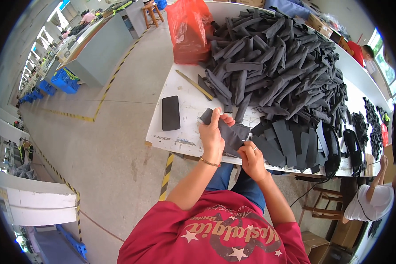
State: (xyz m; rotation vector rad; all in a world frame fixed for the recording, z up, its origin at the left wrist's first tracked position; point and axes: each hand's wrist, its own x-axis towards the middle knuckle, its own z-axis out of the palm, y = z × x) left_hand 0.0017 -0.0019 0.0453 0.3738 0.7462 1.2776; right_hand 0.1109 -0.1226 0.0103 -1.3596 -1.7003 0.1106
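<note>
Between my two hands a dark grey fabric strip (230, 136) is stretched at a slant above the near edge of the white table (156, 137). My left hand (212, 134) grips its upper end, thumb pointing away from me. The lower end is pinched in the fingers of my right hand (252, 159), which wears a ring. Just right of my hands, flat dark pieces (290, 143) lie fanned along the table edge. Behind them rises a large heap of folded or rolled dark fabric pieces (273, 66). Whether the held strip is folded I cannot tell.
A black phone (170, 113) and a yellowish ruler-like strip (193, 83) lie on the table's left. A red plastic bag (189, 33) stands at the far left corner. A wooden stool (325, 204) and a person in white (374, 200) are at right; another person in red (358, 53) sits beyond.
</note>
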